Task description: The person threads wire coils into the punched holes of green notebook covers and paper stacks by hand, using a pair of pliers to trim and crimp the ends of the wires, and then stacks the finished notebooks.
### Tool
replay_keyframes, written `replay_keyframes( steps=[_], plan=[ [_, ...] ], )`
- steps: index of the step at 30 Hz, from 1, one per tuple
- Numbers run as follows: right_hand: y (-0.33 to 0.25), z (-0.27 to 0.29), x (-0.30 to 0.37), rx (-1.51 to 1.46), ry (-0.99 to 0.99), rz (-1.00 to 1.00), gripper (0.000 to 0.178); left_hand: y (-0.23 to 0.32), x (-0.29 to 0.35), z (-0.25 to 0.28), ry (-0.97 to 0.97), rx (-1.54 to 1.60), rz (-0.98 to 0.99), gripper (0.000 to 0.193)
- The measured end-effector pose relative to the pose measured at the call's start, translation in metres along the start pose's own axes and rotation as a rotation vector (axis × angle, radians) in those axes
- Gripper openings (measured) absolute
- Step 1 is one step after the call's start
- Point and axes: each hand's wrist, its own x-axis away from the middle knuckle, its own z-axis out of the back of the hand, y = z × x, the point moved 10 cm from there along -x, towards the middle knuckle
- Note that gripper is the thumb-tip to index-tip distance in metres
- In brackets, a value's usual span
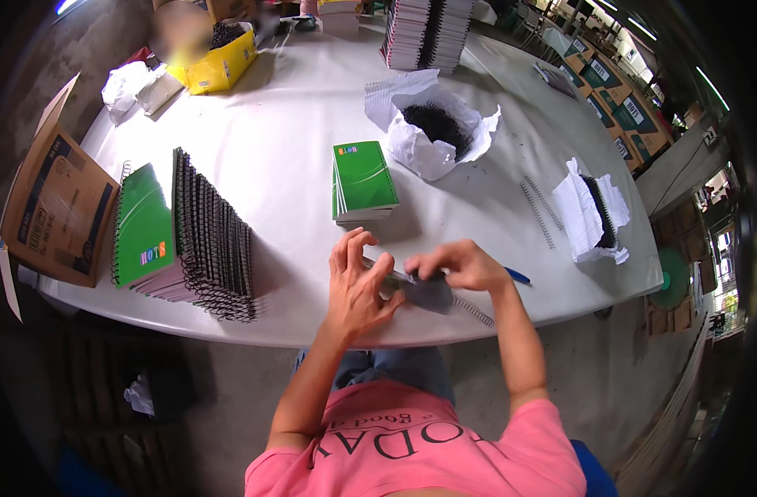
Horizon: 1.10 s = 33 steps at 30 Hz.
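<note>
Near the front edge of the table, my left hand curls its fingers around the left end of a small notebook with a dark grey back. My right hand is closed in a pinch over the notebook's far edge; motion blur hides what is between the fingertips. A loose spiral wire coil sticks out to the right of the notebook, by the table edge. Just beyond my hands lies a short stack of green-covered notebooks, with no coils visible on them.
A row of spiral-bound notebooks and an open cardboard box stand at left. Crumpled paper wraps hold black coils; another paper bundle, loose coils and a blue pen lie right. Tall notebook stacks stand far back.
</note>
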Motion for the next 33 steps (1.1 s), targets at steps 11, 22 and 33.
replay_keyframes(
  steps=[11, 22, 33],
  plan=[
    [-0.029, 0.014, -0.002, -0.125, 0.103, 0.280, 0.044, -0.017, -0.008, 0.001, 0.035, 0.081, 0.066, 0.053],
    [-0.049, 0.020, 0.021, 0.740, 0.590, -0.046, 0.026, -0.021, 0.005, -0.001, 0.124, 0.050, 0.177, 0.052],
    [-0.054, -0.015, 0.014, 0.933, 0.643, 0.051, 0.018, -0.024, 0.007, 0.001, 0.123, 0.033, 0.190, 0.046]
  ],
)
